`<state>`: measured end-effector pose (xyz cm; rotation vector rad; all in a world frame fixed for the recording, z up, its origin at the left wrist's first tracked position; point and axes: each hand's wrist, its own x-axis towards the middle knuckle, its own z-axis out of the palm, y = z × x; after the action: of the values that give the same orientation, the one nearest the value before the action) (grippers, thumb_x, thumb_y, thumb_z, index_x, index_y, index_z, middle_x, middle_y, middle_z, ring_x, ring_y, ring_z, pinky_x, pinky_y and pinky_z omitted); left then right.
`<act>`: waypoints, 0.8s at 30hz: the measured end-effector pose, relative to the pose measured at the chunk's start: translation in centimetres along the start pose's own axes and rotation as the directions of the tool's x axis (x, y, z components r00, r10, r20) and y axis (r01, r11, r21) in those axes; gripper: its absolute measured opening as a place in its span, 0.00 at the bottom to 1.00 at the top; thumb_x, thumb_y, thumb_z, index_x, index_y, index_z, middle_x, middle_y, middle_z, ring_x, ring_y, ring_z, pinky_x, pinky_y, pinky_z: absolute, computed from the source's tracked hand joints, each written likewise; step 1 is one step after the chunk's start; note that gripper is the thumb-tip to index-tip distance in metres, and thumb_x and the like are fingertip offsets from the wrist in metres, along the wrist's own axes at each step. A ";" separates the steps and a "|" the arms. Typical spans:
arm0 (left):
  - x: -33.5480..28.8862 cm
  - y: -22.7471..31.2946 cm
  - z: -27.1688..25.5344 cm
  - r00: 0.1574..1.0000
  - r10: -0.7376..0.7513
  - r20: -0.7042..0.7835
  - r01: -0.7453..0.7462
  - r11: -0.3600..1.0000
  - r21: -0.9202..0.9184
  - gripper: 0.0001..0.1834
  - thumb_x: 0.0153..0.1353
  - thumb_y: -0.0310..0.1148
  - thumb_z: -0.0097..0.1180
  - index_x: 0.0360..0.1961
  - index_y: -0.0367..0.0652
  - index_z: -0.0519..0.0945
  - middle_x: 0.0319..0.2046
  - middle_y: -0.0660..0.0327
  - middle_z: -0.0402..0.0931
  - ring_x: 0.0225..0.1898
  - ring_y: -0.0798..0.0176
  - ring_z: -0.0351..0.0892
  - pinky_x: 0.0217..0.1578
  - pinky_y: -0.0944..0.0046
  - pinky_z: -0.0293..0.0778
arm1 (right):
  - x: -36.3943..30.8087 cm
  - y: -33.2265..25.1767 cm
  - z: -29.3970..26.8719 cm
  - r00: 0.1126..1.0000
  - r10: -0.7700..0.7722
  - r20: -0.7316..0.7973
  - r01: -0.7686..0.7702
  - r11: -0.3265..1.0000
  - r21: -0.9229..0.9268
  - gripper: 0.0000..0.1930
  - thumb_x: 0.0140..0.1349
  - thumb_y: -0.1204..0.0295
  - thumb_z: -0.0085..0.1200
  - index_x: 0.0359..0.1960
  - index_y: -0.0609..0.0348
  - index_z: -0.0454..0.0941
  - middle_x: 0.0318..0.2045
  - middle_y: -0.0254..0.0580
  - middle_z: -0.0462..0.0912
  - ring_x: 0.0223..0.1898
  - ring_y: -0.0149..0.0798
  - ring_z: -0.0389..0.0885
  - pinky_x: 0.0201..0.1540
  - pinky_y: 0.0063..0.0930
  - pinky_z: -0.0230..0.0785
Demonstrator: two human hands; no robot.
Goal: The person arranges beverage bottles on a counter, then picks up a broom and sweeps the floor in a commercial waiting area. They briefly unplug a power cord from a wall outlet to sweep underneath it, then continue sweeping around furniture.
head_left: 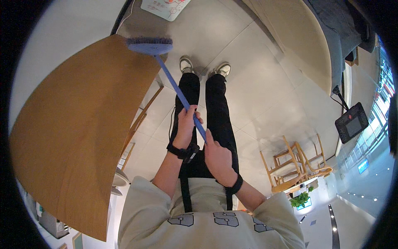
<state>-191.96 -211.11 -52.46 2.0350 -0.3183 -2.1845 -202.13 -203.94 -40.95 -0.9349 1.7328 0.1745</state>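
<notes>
A blue broom (174,86) slants up and to the left in front of my body. Its head with dark bristles is at the far end, by the tip of the wooden table. My left hand (186,125) is wrapped round the middle of the handle. Lower down, near the handle's end, my right hand (217,159) grips it with the index finger laid along the stick. Both wrists wear black bands.
At left stands a wooden table (83,124), with chair legs beneath its edge. A beige sofa (286,33) curves along the upper right. Wooden chairs (294,162) stand at right, near a black device with a screen (351,123). A printed sheet (166,7) lies at the top.
</notes>
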 end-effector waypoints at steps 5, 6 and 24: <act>1.6 -4.3 4.0 0.996 0.008 0.093 -0.017 0.996 0.092 0.11 0.68 0.39 0.46 0.39 0.42 0.67 0.19 0.62 0.69 0.18 0.64 0.74 0.19 0.63 0.73 | -1.0 8.9 1.5 0.965 0.126 0.229 -0.240 0.773 0.587 0.17 0.67 0.67 0.45 0.55 0.57 0.69 0.23 0.50 0.80 0.22 0.48 0.80 0.22 0.36 0.70; 2.6 -6.5 4.9 0.998 0.045 0.041 -0.050 0.988 0.143 0.10 0.68 0.38 0.45 0.36 0.42 0.65 0.17 0.61 0.67 0.15 0.64 0.73 0.15 0.62 0.72 | -1.1 10.4 3.0 0.924 0.130 0.361 -0.363 0.598 0.715 0.16 0.67 0.67 0.45 0.53 0.59 0.70 0.24 0.50 0.80 0.23 0.49 0.80 0.23 0.36 0.69; 4.8 -5.3 5.4 0.977 -0.114 0.179 0.033 0.915 0.402 0.13 0.67 0.41 0.46 0.41 0.43 0.62 0.23 0.61 0.71 0.18 0.66 0.75 0.20 0.64 0.78 | 0.8 9.0 2.1 0.972 0.184 0.145 -0.221 0.519 0.826 0.12 0.68 0.64 0.45 0.44 0.59 0.72 0.15 0.37 0.70 0.14 0.31 0.69 0.16 0.27 0.62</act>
<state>-197.46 -206.82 -58.08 2.0379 -0.7815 -2.5495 -206.54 -197.12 -45.36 0.0101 1.5943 -0.4790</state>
